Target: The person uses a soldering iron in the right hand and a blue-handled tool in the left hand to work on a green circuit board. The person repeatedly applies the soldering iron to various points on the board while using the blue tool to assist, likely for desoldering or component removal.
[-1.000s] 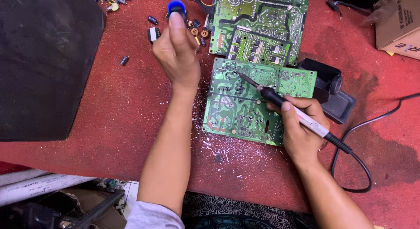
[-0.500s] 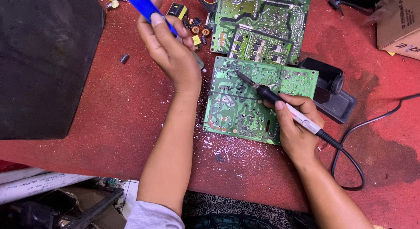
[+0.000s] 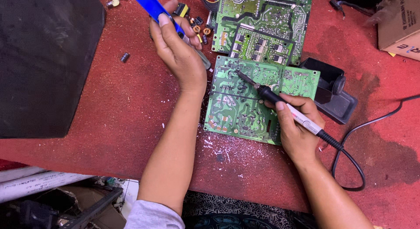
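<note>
A green circuit board (image 3: 236, 104) lies solder side up on the red table (image 3: 131, 106). My right hand (image 3: 297, 128) grips a soldering iron (image 3: 280, 102) like a pen, with its dark tip resting on the board's upper left area. My left hand (image 3: 177, 52) holds a blue desoldering pump (image 3: 153, 8) at a slant, and the pump's nozzle end points down at the board's top left corner. A second, larger green circuit board (image 3: 262, 23) lies just behind the first one.
A black soldering iron stand (image 3: 334, 91) sits right of the board, the iron's black cable (image 3: 354, 137) looping beside it. A large black panel (image 3: 43, 58) covers the left. Small loose components (image 3: 194, 23) lie at the top; a cardboard box (image 3: 400, 23) is at the top right.
My left hand picked up the blue pump from the table's far edge and brought it down toward the board's top left corner. The soldering iron has stayed on the board.
</note>
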